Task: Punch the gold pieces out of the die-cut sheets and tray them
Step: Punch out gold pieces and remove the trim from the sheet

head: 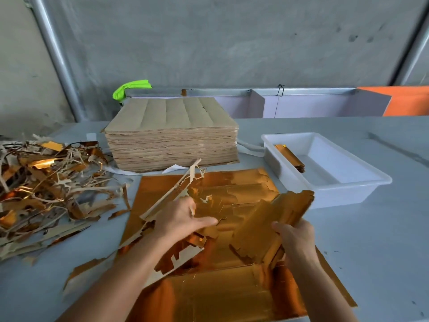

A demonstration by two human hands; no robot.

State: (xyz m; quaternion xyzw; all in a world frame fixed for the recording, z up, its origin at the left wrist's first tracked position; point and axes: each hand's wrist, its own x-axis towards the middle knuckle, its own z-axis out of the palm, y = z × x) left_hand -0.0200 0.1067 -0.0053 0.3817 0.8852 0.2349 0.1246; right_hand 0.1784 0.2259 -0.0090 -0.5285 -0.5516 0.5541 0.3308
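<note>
R hand [296,238] fingers curled round a stack of punched gold card pieces [276,221], held tilted above the gold foil die-cut sheet [220,293]. L hand [180,217] grips what looks like torn gold waste strip [171,191], blurry, w/ thumb out flat. Sheet lies on grey table [371,252]. White plastic tray [325,168] at right holds a few gold pieces. Scrap pile [46,182] left; brown card stack [171,135] behind.
</note>
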